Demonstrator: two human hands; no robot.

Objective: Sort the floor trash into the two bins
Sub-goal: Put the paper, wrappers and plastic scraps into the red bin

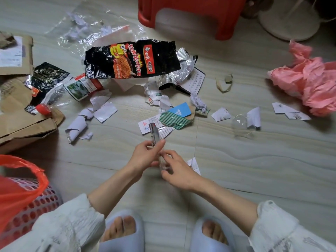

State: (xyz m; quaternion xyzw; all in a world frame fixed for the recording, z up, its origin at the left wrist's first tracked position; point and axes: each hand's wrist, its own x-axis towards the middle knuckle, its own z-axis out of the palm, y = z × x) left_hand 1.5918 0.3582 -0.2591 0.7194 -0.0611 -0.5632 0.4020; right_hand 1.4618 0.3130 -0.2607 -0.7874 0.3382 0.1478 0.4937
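Note:
My left hand and my right hand meet above the floor, both pinching one clear, shiny plastic wrapper strip that sticks up past my left fingers. A pink basket bin lined with a red bag stands at my lower left. Trash lies scattered ahead: a black noodle packet, torn white paper scraps, a blue card, a green striped piece, clear plastic film. Only this one bin is in view.
Brown paper bags lie at the left with a red bottle cap. A pink plastic bag lies at the right. A red stool and a white fan base stand at the back. My slippered feet are below.

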